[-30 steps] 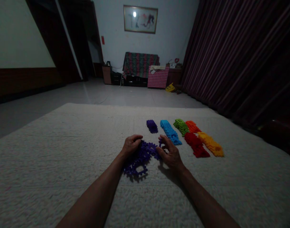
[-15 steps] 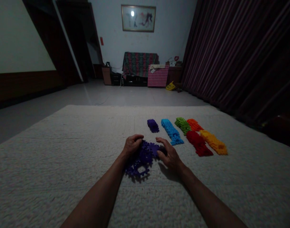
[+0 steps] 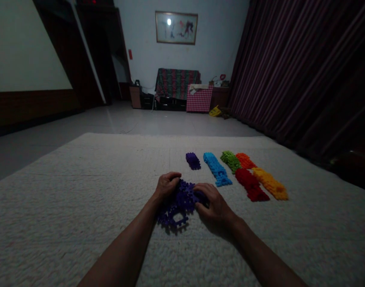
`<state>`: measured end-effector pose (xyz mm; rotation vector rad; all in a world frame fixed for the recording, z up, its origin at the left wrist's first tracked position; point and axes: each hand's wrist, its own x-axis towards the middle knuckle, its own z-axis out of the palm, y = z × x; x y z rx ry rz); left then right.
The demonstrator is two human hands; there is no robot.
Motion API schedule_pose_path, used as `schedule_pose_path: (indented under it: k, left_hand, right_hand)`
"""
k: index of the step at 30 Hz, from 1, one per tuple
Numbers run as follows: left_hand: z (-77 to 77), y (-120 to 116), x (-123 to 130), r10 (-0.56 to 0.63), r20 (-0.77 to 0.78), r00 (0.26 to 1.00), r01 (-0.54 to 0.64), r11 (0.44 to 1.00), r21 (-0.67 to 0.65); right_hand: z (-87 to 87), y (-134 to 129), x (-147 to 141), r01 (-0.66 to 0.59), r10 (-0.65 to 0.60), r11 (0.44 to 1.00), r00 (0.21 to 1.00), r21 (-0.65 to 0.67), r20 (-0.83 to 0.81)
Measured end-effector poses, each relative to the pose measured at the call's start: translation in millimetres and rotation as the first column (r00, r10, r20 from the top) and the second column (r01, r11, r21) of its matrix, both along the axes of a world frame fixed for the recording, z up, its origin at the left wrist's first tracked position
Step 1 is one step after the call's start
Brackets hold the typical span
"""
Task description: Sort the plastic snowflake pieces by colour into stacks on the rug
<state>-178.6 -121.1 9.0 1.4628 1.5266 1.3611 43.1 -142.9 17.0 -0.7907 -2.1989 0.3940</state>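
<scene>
Purple notched plastic pieces [image 3: 184, 197] lie in a loose heap on the pale quilted cover, between my two hands. My left hand [image 3: 168, 185] is curled over the heap's upper left edge, its thumb and fingers against the pieces. On the right side, my right hand [image 3: 211, 201] has thumb and fingers closed round purple pieces. One piece with a large round opening sits at the heap's lower end. Farther off lies a small purple stack [image 3: 193, 161], with a long light-blue row [image 3: 217, 169] to its right.
Right of the blue row lie green [image 3: 230, 161], orange [image 3: 245, 160], red [image 3: 250, 184] and yellow [image 3: 270, 183] rows of pieces. Beyond the quilted cover [image 3: 89, 171] are a tiled floor, a cloth-draped cabinet [image 3: 178, 83] and a dark curtain [image 3: 278, 71].
My right hand's fingers have closed in on the purple pieces and the hand sits slightly lower. My left hand has barely moved. The camera view has shifted slightly.
</scene>
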Motion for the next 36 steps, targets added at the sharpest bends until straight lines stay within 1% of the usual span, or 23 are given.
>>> schedule_pose_path:
  k: [3, 6, 9, 12, 15, 18, 20, 28, 36]
  left_hand:
    - [-1.0, 0, 0, -0.006, -0.001, 1.0, 0.006, 1.0, -0.003]
    - [-3.4, 1, -1, -0.007, -0.011, 1.0, 0.007, 1.0, -0.007]
    - [-7.0, 4, -3, -0.016, -0.021, 1.0, 0.016, 1.0, -0.002]
    - [-11.8, 7, -4, -0.014, -0.029, 0.999, 0.014, 1.0, 0.016]
    - [-15.8, 8, -4, -0.007, -0.031, 0.999, 0.007, 1.0, 0.021]
    - [-16.5, 8, -4, -0.011, -0.037, 0.999, 0.012, 1.0, 0.018]
    - [-15.4, 7, -4, -0.012, -0.043, 0.999, 0.013, 1.0, 0.021]
    - [-11.3, 6, -4, -0.007, -0.054, 0.998, 0.008, 1.0, 0.023]
    - [-15.9, 7, -4, -0.009, -0.042, 0.999, 0.01, 1.0, 0.02]
  right_hand:
    - [5.1, 18, 1, 0.036, -0.035, 0.999, 0.998, 0.02, -0.055]
    - [6.4, 54, -3, 0.114, -0.11, 0.992, 0.991, 0.052, -0.07]
    - [3.4, 92, -13, 0.17, -0.163, 0.98, 0.984, 0.106, -0.073]
    - [-4.4, 114, -23, 0.228, -0.221, 0.96, 0.973, 0.163, -0.059]
    - [-15.9, 120, -29, 0.279, -0.277, 0.944, 0.96, 0.176, -0.036]
    - [-25.8, 122, -31, 0.248, -0.247, 0.951, 0.969, 0.185, -0.028]
    - [-29.2, 124, -32, 0.224, -0.223, 0.955, 0.974, 0.195, -0.03]
    - [-29.0, 130, -33, 0.217, -0.214, 0.953, 0.976, 0.209, -0.039]
    - [-29.6, 130, -34, 0.223, -0.22, 0.952, 0.975, 0.21, -0.038]
